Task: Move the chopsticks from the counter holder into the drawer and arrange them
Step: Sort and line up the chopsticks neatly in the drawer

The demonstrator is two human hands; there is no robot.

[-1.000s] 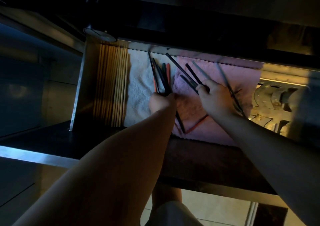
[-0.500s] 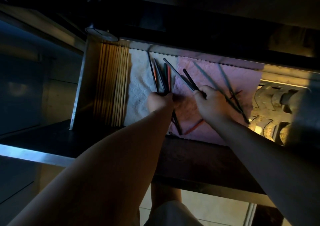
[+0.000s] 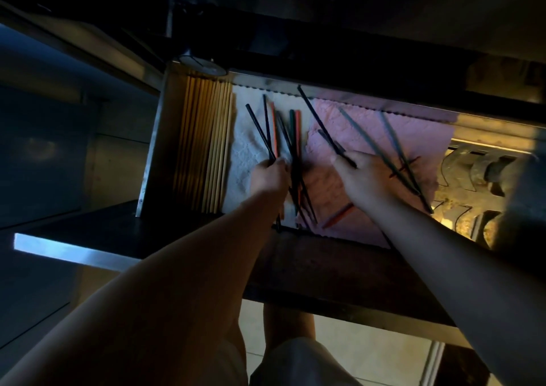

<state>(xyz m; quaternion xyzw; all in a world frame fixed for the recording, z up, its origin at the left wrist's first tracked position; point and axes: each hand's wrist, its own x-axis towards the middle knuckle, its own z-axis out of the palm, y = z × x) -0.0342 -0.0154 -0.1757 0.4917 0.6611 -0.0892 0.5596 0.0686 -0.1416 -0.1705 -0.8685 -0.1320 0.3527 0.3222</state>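
Note:
The open drawer [image 3: 153, 149] is lined with a white cloth [image 3: 245, 137] and a pink cloth [image 3: 369, 128]. My left hand [image 3: 270, 175] grips a fan of dark and orange chopsticks [image 3: 276, 131] over the white cloth. A bunch of dark, green and orange sticks [image 3: 295, 137] lies just right of that hand. My right hand [image 3: 363, 178] pinches a long dark chopstick [image 3: 319, 122] that points up-left. Two grey chopsticks [image 3: 381, 149] cross on the pink cloth beside my right hand, and an orange one [image 3: 336, 215] lies near the drawer's front.
Several bamboo chopsticks [image 3: 206, 143] lie in a neat row at the drawer's left side. A metal rack with curved slots [image 3: 472, 173] fills the right compartment. The dark counter edge [image 3: 325, 69] overhangs the back of the drawer. Tiled floor shows below.
My left hand has drawn its chopsticks left, and they now fan wider over the white cloth. My right hand has shifted slightly right with its dark chopstick.

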